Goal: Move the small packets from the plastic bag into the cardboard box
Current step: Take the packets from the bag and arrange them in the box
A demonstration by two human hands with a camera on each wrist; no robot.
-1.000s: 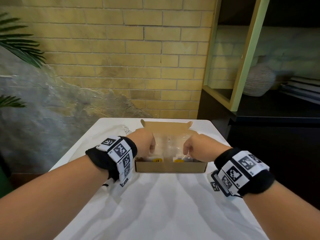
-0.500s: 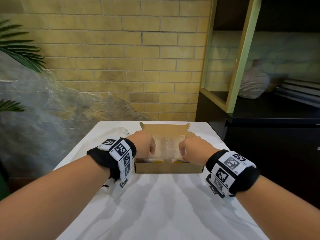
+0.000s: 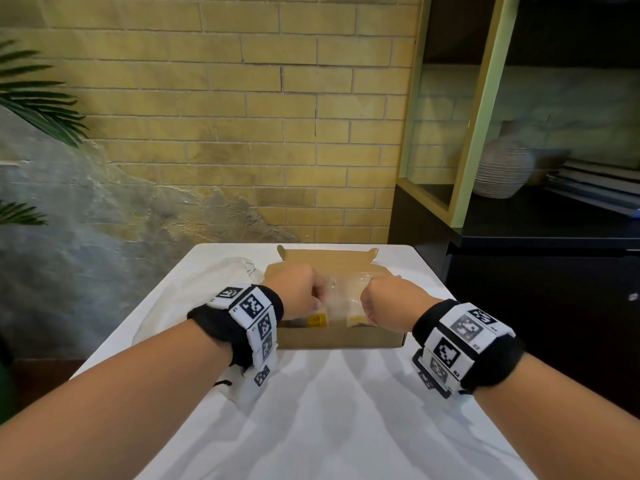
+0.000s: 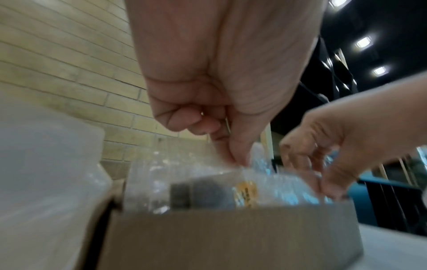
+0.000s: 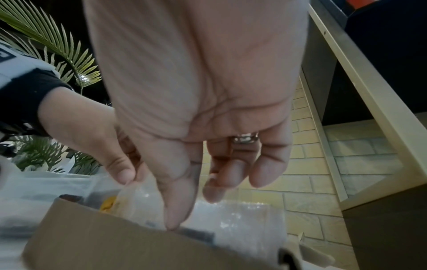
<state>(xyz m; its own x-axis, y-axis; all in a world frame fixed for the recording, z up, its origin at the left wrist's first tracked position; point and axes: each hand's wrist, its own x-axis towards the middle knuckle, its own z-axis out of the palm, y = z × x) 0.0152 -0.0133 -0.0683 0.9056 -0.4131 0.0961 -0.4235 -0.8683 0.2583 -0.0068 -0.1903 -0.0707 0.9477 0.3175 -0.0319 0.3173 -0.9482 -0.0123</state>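
An open cardboard box sits mid-table with clear small packets inside, two showing yellow labels. My left hand is over the box's left half. Its thumb and fingers pinch the top edge of a clear packet that holds a dark part and a yellow label. My right hand hovers over the right half. Its fingers hang loosely above a bubble-wrapped packet, and nothing is pinched between them. The nearly flat white plastic bag lies left of the box.
The box's lid flap stands open at the back. Beyond the white table is a brick wall. A dark cabinet and shelf stand close on the right, and palm leaves hang at the left.
Both hands stay over the box. The right hand has drifted slightly left toward the left hand, and the head view has tipped.
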